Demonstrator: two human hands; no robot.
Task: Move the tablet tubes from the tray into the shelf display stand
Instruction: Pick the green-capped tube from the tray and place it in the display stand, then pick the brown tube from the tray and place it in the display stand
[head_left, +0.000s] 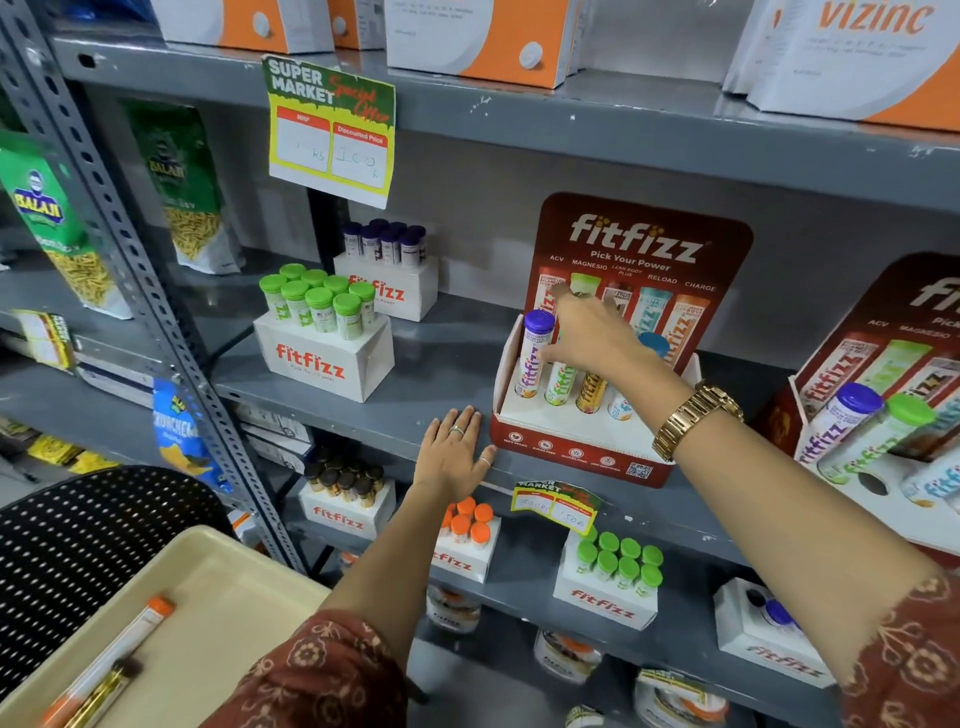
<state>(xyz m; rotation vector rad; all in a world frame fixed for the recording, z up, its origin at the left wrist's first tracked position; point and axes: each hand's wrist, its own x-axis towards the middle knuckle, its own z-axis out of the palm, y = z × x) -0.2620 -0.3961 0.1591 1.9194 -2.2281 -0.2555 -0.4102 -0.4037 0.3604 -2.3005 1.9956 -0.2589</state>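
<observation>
A red fitfizz display stand (571, 447) sits on the grey middle shelf. In its slots stand a purple-capped tube (535, 353), a green tube (558, 382), a gold tube (589, 392) and a blue-capped tube (652, 345). My right hand (592, 338) reaches over the stand with fingers spread across the tube tops and its thumb beside the purple tube. My left hand (454, 454) lies flat on the shelf's front edge, left of the stand. A beige tray (218, 587) at bottom left holds an orange-capped tube (124, 649) and a gold tube (104, 691).
White fitfizz boxes of green-capped (322, 332) and purple-capped tubes (389, 265) stand on the same shelf to the left. A second red stand (872, 405) is at the right. More tube boxes fill the lower shelf. A black perforated chair back (88, 540) is beside the tray.
</observation>
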